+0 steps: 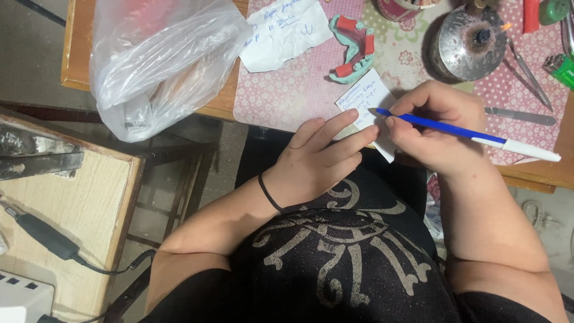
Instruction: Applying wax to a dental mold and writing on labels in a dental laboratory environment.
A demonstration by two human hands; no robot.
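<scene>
My right hand (439, 128) grips a blue and white pen (472, 136), its tip resting on a small white slip of paper (366, 98) with handwriting on it. My left hand (320, 158) lies flat with fingers stretched out, pressing the lower edge of that slip against the table's front edge. A black band circles my left wrist. The slip lies on a pink patterned mat (299, 90).
A teal and red dental model (354, 48) and a second written note (284, 30) lie beyond the slip. A round metal burner (469, 42) shows a small flame, with metal tools (520, 113) and green lighters (562, 66) beside it. A plastic bag (155, 60) sits left; a wooden side table (72, 197) holds a cable.
</scene>
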